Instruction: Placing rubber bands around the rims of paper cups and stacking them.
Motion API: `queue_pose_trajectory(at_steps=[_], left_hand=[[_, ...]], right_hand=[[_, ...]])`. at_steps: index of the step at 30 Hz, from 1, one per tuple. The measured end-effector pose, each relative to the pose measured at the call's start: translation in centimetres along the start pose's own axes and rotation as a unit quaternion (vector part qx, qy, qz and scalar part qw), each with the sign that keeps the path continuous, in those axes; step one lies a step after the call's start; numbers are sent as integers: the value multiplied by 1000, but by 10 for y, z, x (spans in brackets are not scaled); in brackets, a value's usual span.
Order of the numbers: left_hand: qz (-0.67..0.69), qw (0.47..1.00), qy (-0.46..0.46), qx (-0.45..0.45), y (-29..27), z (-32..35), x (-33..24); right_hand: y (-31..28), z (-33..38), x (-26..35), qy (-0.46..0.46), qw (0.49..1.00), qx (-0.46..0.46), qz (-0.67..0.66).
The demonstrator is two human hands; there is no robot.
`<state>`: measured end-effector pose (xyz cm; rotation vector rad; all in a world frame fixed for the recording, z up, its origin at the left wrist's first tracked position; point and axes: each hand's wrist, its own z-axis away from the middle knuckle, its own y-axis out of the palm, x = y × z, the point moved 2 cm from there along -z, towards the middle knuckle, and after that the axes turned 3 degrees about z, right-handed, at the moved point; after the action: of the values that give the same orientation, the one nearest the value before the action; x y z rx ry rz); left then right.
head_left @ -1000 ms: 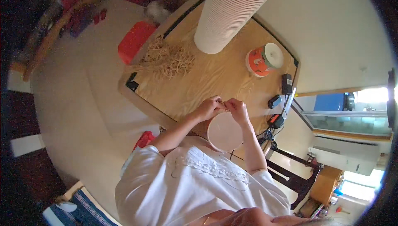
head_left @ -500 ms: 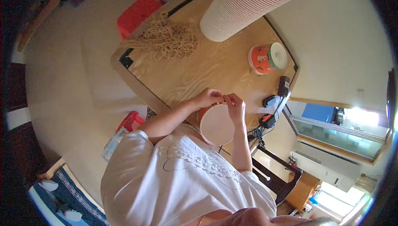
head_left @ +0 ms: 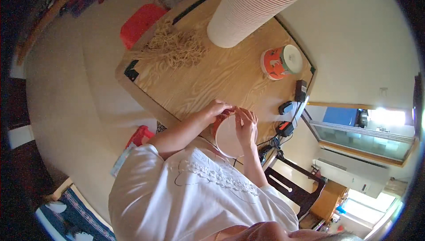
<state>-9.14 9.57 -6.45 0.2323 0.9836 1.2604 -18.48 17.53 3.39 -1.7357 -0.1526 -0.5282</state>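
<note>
- The cup (head_left: 226,138), with a red side and a white round face, is at the near edge of the tabletop (head_left: 190,92), just in front of the person's chest.
- The left hand (head_left: 216,108) is at the far rim of this cup; its grip is narrow, the fingertips being close together, but I cannot tell what is between them.
- The right hand (head_left: 246,125) lies partly over the white face, with its fingers bent near the same rim; whether its grip holds something, I cannot tell.
- Beyond the hands stands 1 tall stack of white-rimmed cups (head_left: 241,15).
- To the left of this stack lies a loose heap of tan strands (head_left: 177,48).
- To its right is 1 orange tub (head_left: 274,64), near 3 small black devices (head_left: 301,91).
</note>
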Motion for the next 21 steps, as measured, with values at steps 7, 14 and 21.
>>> queue_pose_trajectory(at_steps=[7, 14, 21], left_hand=[[-76, 996, 39, -34, -2, -6, 4], [-179, 978, 105, -37, 7, 4, -9], [-204, 960, 185, -46, 3, 1, -6]], right_hand=[[-1, -9, -17, -2, 996, 24, -88], [7, -19, -38, 115, 975, 89, -166], [12, -19, -41, 100, 974, 76, -188]])
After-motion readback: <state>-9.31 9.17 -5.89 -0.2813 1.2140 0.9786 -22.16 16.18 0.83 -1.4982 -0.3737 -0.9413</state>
